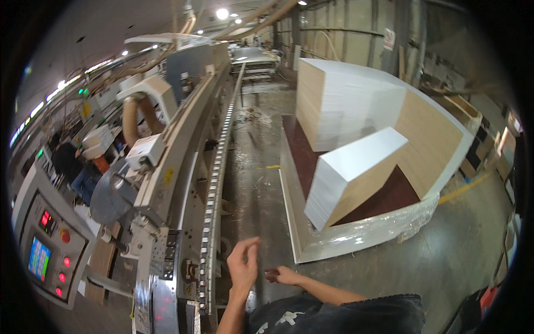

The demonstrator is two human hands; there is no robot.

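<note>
White panels [364,153] stand in stacks right of the machine [175,147], white on top, tan on some sides, and we're right alongside with both hands out front! Our left hand [243,267] is up close by the machine's track [209,222], just to its right, thumb and fingers apart, nothing between them that we can see. Our right hand [285,275] is farther right of the machine, just beside the left, its fingers bent and the tips dark; whether they're together on something, we can't tell.

Look at that base [356,245] under the stacks, well right of the machine, its side wrapped in clear film, a dark red sheet [400,195] on top! Left of the machine's near end, the control box [53,245] glows red, its screen [39,259] lit in colours. A tan hose [130,119] curves down over the machine, and a co-worker [72,170] in dark top and jeans is beyond its left side.
</note>
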